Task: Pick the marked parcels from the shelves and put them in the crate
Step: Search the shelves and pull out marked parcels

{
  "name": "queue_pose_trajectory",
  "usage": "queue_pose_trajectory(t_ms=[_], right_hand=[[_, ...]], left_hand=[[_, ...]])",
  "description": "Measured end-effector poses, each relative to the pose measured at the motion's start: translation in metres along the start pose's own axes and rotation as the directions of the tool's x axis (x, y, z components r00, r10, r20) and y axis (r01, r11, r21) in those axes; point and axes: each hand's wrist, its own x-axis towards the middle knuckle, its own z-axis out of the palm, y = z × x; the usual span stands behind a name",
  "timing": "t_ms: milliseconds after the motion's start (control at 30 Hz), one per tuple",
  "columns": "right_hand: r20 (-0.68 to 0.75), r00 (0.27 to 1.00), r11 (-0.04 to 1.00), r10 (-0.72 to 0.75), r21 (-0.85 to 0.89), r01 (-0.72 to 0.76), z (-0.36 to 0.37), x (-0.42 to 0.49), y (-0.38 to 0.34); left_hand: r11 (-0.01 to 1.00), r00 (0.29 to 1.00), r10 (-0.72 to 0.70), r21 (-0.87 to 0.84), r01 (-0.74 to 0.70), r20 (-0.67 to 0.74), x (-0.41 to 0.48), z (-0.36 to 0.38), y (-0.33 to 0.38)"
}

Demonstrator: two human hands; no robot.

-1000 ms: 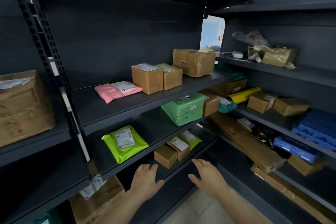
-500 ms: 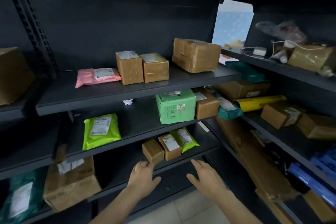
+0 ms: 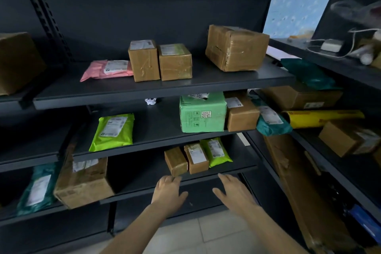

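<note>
Dark shelves [image 3: 165,90] hold many parcels. On the upper shelf lie a pink mailer [image 3: 107,69], two small brown boxes [image 3: 144,62] and a larger taped box [image 3: 237,47]. The middle shelf carries a lime mailer [image 3: 113,131], a green box [image 3: 203,112] and a brown box [image 3: 241,114]. The lower shelf has two small brown boxes [image 3: 176,161] and a lime pouch [image 3: 216,151]. My left hand [image 3: 168,193] and my right hand [image 3: 234,193] hover with fingers spread just before the lower shelf's front edge, holding nothing. No crate is in view.
A second shelf unit at the right holds a yellow roll [image 3: 321,117], teal mailers [image 3: 270,122], brown boxes and a long flat carton [image 3: 299,181]. At lower left sit a big brown box [image 3: 82,181] and a teal mailer [image 3: 39,188]. Pale floor tiles [image 3: 206,235] show below.
The view has swung left and closer to the shelves. Both hands stayed spread and empty, now nearer the lower shelf's front edge, the left one just below the small brown box.
</note>
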Motion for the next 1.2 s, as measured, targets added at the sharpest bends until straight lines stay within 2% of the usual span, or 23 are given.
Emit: queue_pose_trajectory(t_ms=[200,433,633,800,933,1067,1200], right_hand=[[0.03,0.999,1.0,0.011,-0.018,-0.011,0.02,0.04,0.012],[0.159,0.987,1.0,0.007,-0.006,-0.006,0.049,0.085,0.024],[0.147,0.989,1.0,0.01,-0.015,-0.008,0.09,0.149,0.041],[0.032,0.999,0.998,-0.03,-0.058,0.032,0.146,0.211,0.062],[-0.122,0.99,0.996,-0.075,-0.059,0.068,0.184,0.261,0.076],[-0.208,0.978,0.995,-0.01,-0.094,-0.009,0.214,0.306,0.077],[-0.217,0.976,0.996,0.029,-0.071,-0.046,0.236,0.342,0.072]], left_hand=[[0.999,0.996,-0.044,-0.02,0.045,0.077,0.037,0.024,-0.011],[0.992,0.979,-0.114,-0.042,0.123,0.167,0.077,0.053,-0.036],[0.982,0.967,-0.171,-0.05,0.184,0.188,0.128,0.09,-0.055],[0.972,0.971,-0.219,-0.071,0.226,0.097,0.188,0.142,-0.069],[0.975,0.976,-0.214,-0.068,0.21,-0.044,0.243,0.179,-0.075],[0.985,0.964,-0.174,-0.016,0.174,-0.203,0.293,0.199,-0.077],[0.984,0.953,-0.173,-0.005,0.177,-0.247,0.327,0.215,-0.076]])
